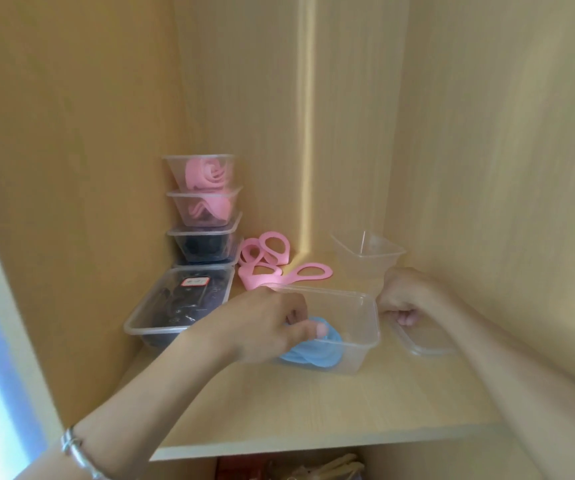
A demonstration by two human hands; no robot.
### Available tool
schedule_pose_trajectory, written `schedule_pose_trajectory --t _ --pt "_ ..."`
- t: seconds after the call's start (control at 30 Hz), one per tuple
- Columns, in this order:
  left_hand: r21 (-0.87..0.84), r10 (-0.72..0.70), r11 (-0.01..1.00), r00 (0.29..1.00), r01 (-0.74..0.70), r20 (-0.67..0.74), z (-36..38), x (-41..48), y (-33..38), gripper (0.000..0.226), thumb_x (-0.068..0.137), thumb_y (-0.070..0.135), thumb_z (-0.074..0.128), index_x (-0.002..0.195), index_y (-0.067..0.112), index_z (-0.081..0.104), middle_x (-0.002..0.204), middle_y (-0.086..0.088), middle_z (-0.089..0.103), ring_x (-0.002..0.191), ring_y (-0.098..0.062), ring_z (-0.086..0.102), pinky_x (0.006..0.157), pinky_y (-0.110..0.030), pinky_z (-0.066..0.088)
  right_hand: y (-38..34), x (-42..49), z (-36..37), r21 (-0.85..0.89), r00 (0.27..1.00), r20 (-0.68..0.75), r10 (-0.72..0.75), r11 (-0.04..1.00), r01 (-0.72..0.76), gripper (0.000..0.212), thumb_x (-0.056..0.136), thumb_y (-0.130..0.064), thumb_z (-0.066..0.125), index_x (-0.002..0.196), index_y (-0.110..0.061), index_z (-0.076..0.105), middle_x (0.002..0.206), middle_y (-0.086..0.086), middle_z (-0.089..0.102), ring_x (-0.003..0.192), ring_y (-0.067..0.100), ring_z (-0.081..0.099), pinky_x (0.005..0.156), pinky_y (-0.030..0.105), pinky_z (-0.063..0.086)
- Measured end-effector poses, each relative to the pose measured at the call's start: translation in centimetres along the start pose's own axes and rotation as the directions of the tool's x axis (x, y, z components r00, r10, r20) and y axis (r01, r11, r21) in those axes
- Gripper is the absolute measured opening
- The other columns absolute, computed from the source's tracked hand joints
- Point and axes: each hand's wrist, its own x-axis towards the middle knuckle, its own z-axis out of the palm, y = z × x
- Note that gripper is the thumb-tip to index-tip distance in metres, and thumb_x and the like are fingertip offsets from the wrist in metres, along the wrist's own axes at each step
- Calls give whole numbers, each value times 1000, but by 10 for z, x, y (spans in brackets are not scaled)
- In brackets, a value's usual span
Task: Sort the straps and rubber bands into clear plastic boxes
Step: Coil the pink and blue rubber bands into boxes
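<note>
Left hand (pixel 265 327) pinching 1 blue strap (pixel 313 356), 2 pink-filled boxes (pixel 175 169) stacked behind

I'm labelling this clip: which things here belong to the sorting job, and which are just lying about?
In the job: left hand, blue strap, front box, loose pink straps, empty box, lid, filled stack, labelled flat box.
Lying about: bracelet, clutter below shelf.

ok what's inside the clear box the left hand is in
A bunched blue strap lies at the near-left end of the clear box, pinched by fingers of the left hand. The hand covers part of it.
</note>
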Motion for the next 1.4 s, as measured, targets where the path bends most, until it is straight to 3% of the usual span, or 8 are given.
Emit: schedule_pose_trajectory --t 0.13,0.37,0.47,0.6,0.87,1.07,1.2,1.4 --pt "32 30 999 997 -32 64 4 -8 2 52 91 63 40 128 29 54 125 12 55 118 -8 42 94 -24 34 -2 -10 -13 6 999 -44 -1 1000 2 11 73 -13 57 64 -7 61 45 4 59 44 19 57 50 24 49" --pt "204 6 979 1000 0 -29 24 -5 16 60 94 65 19 118 30 62 113 5 56 113 -15 38 101 -33 33 -11 -31 -26 -178 928 -353 -115 983 54 22 82 -6 55 103 -14 56 81 2 59 78 26 60 61 25 40" --pt "302 56 953 989 -12 -135 33 -3 17 93 76 72 -12 111 28 63 104 5 57 106 -18 45 99 -36 37 -21 -49 -36 -235 779 -531 -333 941 243 22 90 -13 51 112 -9 55 108 12 64 101 33 61 68 31 36" --pt "362 84 932 969 5 -231 40 2 20 113 67 71 -30 113 27 63 103 4 60 106 -20 51 93 -37 40 -40 -73 -29 -274 636 -395 -663 746 607 21 89 -11 46 95 -19 64 80 -3 44 82 25 50 63 31 31" --pt "254 116 966 958 -48 -261 39 1 10 49 99 51 30 113 16 61 115 -4 61 105 -25 57 81 -36 45 -46 -71 7 -128 645 -47 -763 645 754 50 89 -5 41 131 -25 60 129 -4 55 123 13 45 102 32 38" --pt "64 267 963 902 -261 -339 21 -12 0 22 93 25 60 108 16 72 118 0 65 107 -8 41 74 6 23 -46 -79 5 -140 690 4 -724 683 717 42 85 -12 41 124 -17 58 136 -5 54 128 15 44 104 43 39" --pt "-74 183 969 881 -238 -436 32 -9 -10 17 83 30 67 86 18 78 77 2 71 69 -9 59 63 -22 48 -43 -83 9 -108 702 -20 -712 699 707 45 92 -17 38 134 -24 54 147 -13 41 136 8 33 112 35 31" --pt "550 532 816 604 -178 -594 39 -2 -16 27 86 31 61 62 19 67 65 3 56 62 -19 49 60 -30 26 -39 -84 13 -94 681 -81 -728 686 722 48 96 -20 32 139 -33 47 148 -15 37 136 5 32 112 34 30"
